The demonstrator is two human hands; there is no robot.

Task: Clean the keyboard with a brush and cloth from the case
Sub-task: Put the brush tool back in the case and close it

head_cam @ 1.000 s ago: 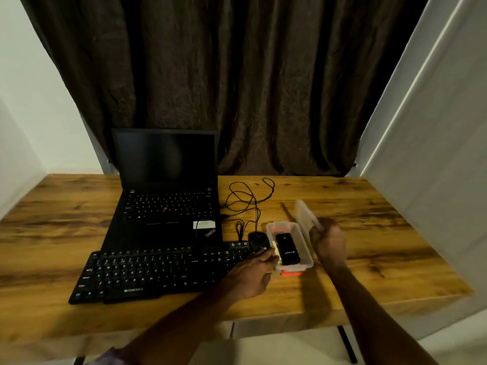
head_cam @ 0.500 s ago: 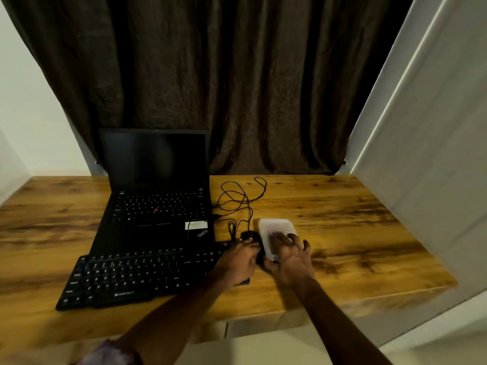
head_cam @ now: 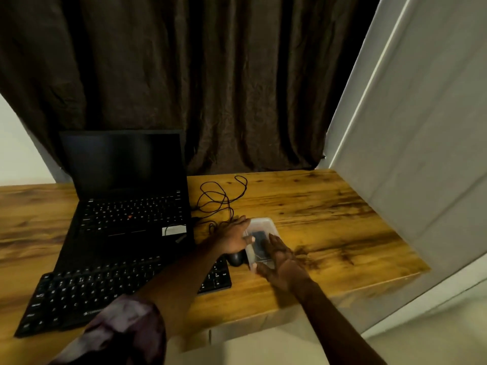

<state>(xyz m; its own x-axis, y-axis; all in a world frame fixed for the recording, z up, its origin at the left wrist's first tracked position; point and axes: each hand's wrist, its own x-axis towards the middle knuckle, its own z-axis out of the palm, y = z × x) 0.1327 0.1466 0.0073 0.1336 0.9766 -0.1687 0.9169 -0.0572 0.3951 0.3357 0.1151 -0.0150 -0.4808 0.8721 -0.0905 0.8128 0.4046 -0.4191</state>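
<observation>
Case (head_cam: 263, 224) sits on table (head_cam: 337, 222), at 3 o'clock of keyboard (head_cam: 105, 293), right end. The lid looks to be on; a dark item shows through it, unclear what.

Left hand (head_cam: 233, 237): fingers mostly straight, laid along the case's 9 o'clock side, thumb on the lid, nothing gripped. Right hand (head_cam: 284, 264): flat, fingers straight, pressing the lid at its 6 o'clock end, holding nothing.

Mouse (head_cam: 235, 258) touches or sits just beside the case at 8 o'clock. Cable (head_cam: 218, 196) lies at 11 o'clock, laptop (head_cam: 131, 193) at 12 o'clock of the keyboard.

Progress, judged: no brush or cloth out anywhere, keyboard untouched by tools now. Either cleaning hasn't started or the tools are packed away; can't tell which from this.
</observation>
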